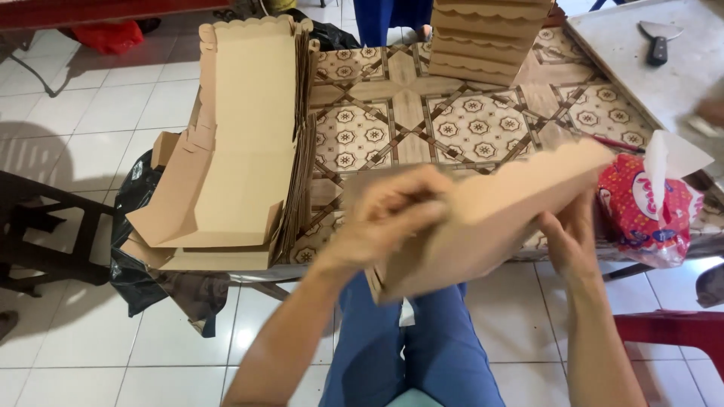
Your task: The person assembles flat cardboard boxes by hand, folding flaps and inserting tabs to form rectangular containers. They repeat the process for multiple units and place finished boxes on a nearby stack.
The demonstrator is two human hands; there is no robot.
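Head camera, looking straight down: both hands are on a brown cardboard box blank (490,218), held up over the lap, just in front of the tabletop (400,113) with its patterned cover. The left hand (392,215) is curled over the near left part of the sheet, fingers bent and pressing a panel inward. The right hand (571,240) is tucked under the right side, fingers pinching the board from below; its thumb is hidden behind the card. To fold this well, I'd say keep the crease line firm between both grips and bend along the score, not across it, so the scalloped edge stays unbent. Motion blur softens the left fingers, so exactly which flap they press I cannot tell. Left forearm comes up from lower left, wrist bent; right forearm rises steeply from lower right. On the tabletop's left end stands a stack of flat blanks (241,128), further back a pile of folded boxes (483,38), and at the right a red tissue pack (648,203).
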